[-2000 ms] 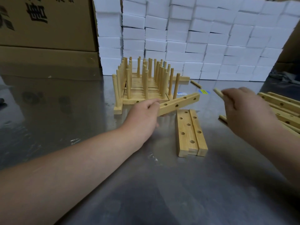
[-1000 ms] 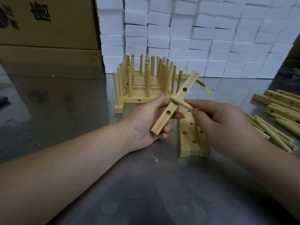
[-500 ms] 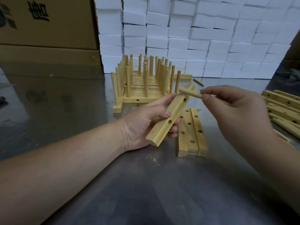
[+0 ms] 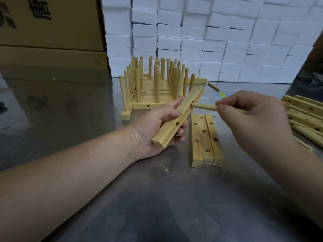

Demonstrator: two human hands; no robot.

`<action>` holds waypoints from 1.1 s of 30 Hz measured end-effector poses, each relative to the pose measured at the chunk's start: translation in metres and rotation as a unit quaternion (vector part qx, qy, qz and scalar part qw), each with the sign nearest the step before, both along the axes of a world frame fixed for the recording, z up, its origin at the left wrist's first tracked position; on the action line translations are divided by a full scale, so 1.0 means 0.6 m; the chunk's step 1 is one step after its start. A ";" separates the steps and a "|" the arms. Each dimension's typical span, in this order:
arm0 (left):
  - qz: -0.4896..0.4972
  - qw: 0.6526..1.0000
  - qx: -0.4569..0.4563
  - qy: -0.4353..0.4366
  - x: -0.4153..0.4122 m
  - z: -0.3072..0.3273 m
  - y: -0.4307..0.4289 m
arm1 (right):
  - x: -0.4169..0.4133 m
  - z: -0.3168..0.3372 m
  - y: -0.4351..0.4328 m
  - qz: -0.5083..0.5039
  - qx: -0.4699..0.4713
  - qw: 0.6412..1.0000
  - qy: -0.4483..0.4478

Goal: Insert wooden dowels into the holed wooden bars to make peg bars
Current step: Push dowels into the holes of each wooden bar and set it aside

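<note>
- Steel table under my arms, a wall of white foam blocks at the back and cardboard boxes at the back left.
- My left hand is curled round the holed bar, thumb along its top edge and fingers wrapped underneath. It holds the bar off the table, slanting up and away to the right. Two seconds ago this bar lay on the table under the same hand.
- My right hand pinches a dowel between thumb and fingertips, the other fingers curled in. The dowel lies nearly level, pointing left.
- Half a second ago the dowel's tip hovered just above the bar's far end. Now it meets the hole nearest that end, square to the holed face. I cannot tell how deep it sits.
- A second hole shows open lower on the bar, just past my fingertips.
- Three more holed bars lie side by side, touching, on the table below my right hand, where they were before.
- The stack of finished peg bars stands behind my left hand, pegs upright, unchanged.
- Loose bars and dowels lie at the right edge, where my right hand was two seconds ago.
- One stray dowel lies near the foam wall.
</note>
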State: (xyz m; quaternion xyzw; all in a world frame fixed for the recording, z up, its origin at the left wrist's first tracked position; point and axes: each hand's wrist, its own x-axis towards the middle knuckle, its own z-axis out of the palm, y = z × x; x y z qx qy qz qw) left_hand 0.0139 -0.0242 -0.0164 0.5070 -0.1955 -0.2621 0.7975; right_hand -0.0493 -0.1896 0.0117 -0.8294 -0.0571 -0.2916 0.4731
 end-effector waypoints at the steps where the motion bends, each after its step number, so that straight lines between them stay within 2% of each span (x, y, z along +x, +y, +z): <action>1: 0.010 1.000 0.003 0.002 0.001 0.000 -0.001 | -0.001 0.001 0.000 0.004 -0.005 1.000 0.000; 6: 0.095 0.995 -0.003 0.043 0.002 0.002 -0.007 | -0.016 -0.003 0.022 0.078 -0.057 0.995 0.040; 10: 0.144 0.988 -0.005 0.056 0.002 0.003 -0.007 | -0.015 -0.002 0.021 0.057 -0.068 0.996 0.030; 16: 0.142 0.988 0.038 0.044 0.004 0.004 -0.005 | -0.007 -0.004 0.011 0.010 -0.068 0.998 0.014; 23: 0.100 0.992 -0.007 0.074 -0.001 0.010 -0.004 | 0.000 -0.006 0.007 -0.011 -0.056 0.998 -0.004; 27: 0.129 0.990 -0.017 0.062 -0.004 0.011 -0.006 | 0.000 -0.007 0.007 -0.002 -0.058 0.998 -0.003; 33: 0.143 0.989 0.045 0.018 0.000 0.005 -0.007 | -0.002 -0.006 0.010 0.009 -0.063 0.998 0.000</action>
